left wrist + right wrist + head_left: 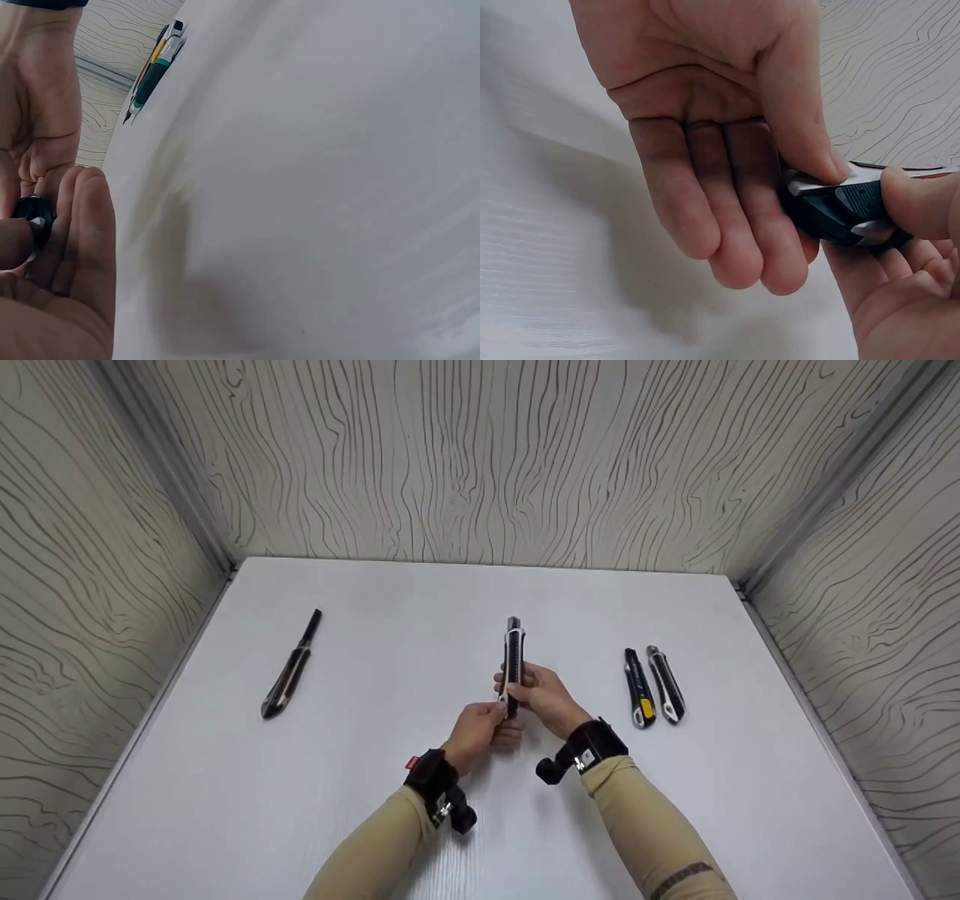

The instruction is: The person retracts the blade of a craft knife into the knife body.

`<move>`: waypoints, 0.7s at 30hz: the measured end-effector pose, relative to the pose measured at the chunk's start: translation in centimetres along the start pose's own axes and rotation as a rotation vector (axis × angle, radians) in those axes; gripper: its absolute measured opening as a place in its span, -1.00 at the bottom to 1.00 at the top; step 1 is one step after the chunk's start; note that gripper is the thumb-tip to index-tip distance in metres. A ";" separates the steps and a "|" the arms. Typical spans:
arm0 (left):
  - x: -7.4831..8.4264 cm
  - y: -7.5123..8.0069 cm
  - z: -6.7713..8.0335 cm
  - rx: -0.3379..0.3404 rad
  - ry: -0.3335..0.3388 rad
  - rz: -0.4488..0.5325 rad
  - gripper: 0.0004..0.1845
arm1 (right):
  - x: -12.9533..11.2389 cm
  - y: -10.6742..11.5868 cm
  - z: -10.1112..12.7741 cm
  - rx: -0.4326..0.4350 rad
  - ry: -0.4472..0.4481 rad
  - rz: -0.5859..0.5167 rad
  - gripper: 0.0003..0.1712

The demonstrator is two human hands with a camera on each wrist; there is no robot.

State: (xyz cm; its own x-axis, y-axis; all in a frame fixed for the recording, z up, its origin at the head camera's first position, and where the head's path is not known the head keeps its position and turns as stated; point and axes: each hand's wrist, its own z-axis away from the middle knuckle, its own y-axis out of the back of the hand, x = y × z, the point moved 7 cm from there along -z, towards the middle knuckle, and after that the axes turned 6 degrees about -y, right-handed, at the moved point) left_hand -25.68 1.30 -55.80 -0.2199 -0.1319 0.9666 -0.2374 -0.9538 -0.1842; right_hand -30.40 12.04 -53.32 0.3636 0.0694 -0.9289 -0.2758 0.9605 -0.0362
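Tan sleeves (651,829) are closest to you; just past them, both your hands have the dark, silver-edged utility knife (514,660) between them, nose pointing away, apparently above the table (405,660). Your L hand (476,729) pinches the butt end, thumb over fingers; your R hand (553,697) grips the lower body, thumb on top, fingers behind, neither spread wide. Prob. light, stiff & sturdy, tho a thin blade could snap if bent. Bare metal edging may slip, so dark body near the ribbed part (859,196) is prob. your best hold. Keep fingers off the metal nose (514,623); can't tell if blade's out. Other knives: long-nosed one (291,669) well L of your hands; yellow-marked one (637,688) & white-edged one (666,684) side by side, R of your R hand.
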 end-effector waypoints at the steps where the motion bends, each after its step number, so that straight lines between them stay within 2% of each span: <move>1: 0.0 0.0 0.0 0.001 -0.001 0.000 -0.59 | -0.1 0.0 0.0 -0.001 0.000 0.007 -0.48; 7: -0.1 0.0 -0.1 0.007 0.010 0.003 -0.60 | -0.2 0.0 0.2 -0.020 0.008 0.045 -0.48; 16: 0.0 -0.4 0.1 -0.032 0.003 0.011 -0.60 | -0.7 0.2 0.3 -0.025 0.050 0.162 -0.58; 21: 0.0 -0.4 0.3 -0.045 0.012 0.016 -0.61 | -0.9 0.4 0.3 0.027 0.056 0.234 -0.51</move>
State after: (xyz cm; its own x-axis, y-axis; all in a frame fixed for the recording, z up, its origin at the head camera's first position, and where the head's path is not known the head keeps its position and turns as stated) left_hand -25.35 1.64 -55.64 -0.2349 -0.1437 0.9613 -0.2760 -0.9384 -0.2077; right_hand -30.57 12.47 -52.35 0.2421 0.2766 -0.9300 -0.3225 0.9269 0.1917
